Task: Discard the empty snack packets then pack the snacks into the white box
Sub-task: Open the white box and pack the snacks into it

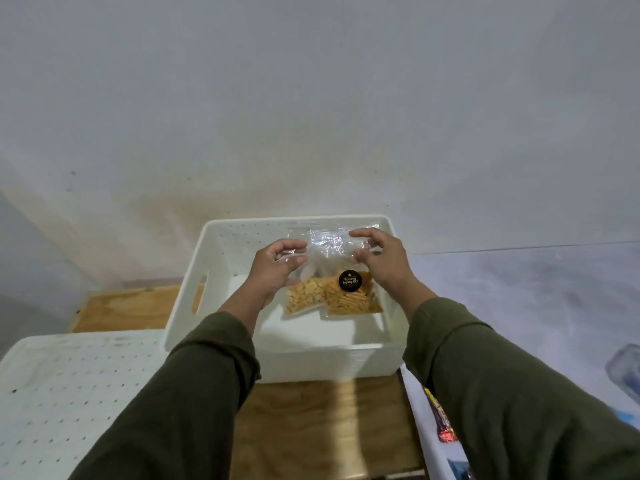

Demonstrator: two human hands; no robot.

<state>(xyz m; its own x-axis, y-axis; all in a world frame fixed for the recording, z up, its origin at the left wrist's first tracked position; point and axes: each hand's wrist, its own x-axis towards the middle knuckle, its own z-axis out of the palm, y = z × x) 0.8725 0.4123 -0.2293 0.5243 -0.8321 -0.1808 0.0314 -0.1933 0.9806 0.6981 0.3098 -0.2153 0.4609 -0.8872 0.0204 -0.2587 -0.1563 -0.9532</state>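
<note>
Against the pale wall at twelve o'clock stands the white box, open-topped, with dotted sides and a handle slot in its left wall; its far rim lies close to the wall, leaving little room behind. It rests on a wooden surface, bare at six o'clock between the sleeves and again at nine o'clock beside the box. A second white perforated surface fills the eight o'clock corner, its edge just beside the box's near left corner. A pale cloth-covered surface spreads from three to five o'clock, its edge touching the box's right side, with a colourful packet partly hidden by the right sleeve. Inside the box, toward its right half, two clear snack packets lie side by side and slightly overlapped: a packet of pale crackers on the left and a packet of orange sticks with a round black label on the right. Both hands reach over the box. The left hand pinches the clear upper plastic at its ten o'clock corner, fingers curled; the right hand grips the two o'clock corner likewise. The snacks sit just below and between the hands.
</note>
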